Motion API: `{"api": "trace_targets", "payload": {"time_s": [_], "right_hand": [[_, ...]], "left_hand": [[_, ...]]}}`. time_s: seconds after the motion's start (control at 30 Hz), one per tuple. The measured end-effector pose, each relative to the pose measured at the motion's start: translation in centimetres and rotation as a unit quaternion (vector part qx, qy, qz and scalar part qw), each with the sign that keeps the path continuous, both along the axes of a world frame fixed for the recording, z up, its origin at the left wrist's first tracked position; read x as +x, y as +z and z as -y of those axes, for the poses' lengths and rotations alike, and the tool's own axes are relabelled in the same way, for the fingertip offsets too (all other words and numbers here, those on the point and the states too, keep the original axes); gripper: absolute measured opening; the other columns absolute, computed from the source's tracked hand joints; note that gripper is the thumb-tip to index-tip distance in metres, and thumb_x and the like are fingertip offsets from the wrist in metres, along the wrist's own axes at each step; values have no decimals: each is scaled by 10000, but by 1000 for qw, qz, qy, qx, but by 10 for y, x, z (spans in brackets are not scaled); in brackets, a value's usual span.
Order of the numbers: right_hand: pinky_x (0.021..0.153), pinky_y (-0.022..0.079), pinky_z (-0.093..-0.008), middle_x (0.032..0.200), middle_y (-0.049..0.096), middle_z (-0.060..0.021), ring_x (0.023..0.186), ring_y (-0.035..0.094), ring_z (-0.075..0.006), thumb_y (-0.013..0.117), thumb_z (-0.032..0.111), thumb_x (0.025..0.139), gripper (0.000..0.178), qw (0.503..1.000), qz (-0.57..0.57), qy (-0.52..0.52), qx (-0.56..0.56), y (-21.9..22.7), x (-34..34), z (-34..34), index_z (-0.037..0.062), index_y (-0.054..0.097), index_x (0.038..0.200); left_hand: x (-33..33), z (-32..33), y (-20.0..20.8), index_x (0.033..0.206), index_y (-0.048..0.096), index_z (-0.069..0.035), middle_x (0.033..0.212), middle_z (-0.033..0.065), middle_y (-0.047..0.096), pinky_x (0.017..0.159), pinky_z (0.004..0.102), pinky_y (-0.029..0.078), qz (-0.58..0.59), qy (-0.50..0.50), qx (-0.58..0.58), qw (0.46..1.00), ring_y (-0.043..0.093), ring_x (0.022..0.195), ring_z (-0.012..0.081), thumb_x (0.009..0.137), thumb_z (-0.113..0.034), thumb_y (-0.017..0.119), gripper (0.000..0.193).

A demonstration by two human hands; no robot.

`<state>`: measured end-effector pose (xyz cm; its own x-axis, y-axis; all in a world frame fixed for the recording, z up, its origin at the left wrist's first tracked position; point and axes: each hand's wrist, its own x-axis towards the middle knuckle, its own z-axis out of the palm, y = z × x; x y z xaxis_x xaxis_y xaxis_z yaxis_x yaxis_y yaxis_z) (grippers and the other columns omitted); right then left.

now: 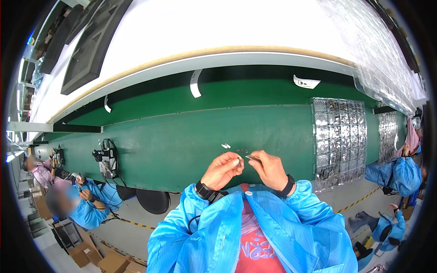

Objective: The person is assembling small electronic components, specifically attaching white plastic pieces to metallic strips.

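Observation:
My left hand [221,171] is closed in a pinch near the front edge of the green workbench [154,150]. Between its thumb and forefinger sits a small pale part, too tiny to name. Just to its right, my right hand [271,171] is closed on a thin metallic tool, apparently tweezers [251,158], whose tip points toward the left hand's fingertips. Tip and part look close, but whether they touch I cannot tell. Beyond the hands lie small white pieces [226,146], a small dark piece [239,150] and a little clear piece [246,149].
At right on the bench lies a clear plastic tray [339,145] with many compartments. A black device with cables [107,159] stands at left. A white shelf [218,32] overhangs the far side. Co-workers in blue sit at left [93,204] and right [405,175]. A black stool [154,201] stands beside me.

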<state>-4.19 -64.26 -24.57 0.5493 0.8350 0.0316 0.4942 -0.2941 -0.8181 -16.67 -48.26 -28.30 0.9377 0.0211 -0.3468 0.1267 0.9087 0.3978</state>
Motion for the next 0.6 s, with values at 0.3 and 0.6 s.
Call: {"api": "trace_targets", "payload": {"time_s": [0.3, 0.6], "right_hand": [[589, 495, -401, 767, 639, -119, 678, 639, -304, 624, 442, 848, 426, 999, 45, 0, -14, 11, -12, -3, 31, 574, 946], [543, 479, -392, 722, 603, -99, 628, 619, -279, 639, 454, 830, 408, 993, 116, 5, -11, 13, -15, -1, 53, 565, 861]], "left_hand": [[-6, 12, -1, 1077, 604, -48, 995, 62, 626, 778, 281, 508, 9, -8, -12, 1000, 598, 896, 137, 944, -70, 548, 145], [-8, 15, 2, 1071, 603, -39, 1027, 76, 636, 789, 272, 511, 12, -4, 14, 1000, 611, 931, 145, 937, -53, 556, 143]]}}
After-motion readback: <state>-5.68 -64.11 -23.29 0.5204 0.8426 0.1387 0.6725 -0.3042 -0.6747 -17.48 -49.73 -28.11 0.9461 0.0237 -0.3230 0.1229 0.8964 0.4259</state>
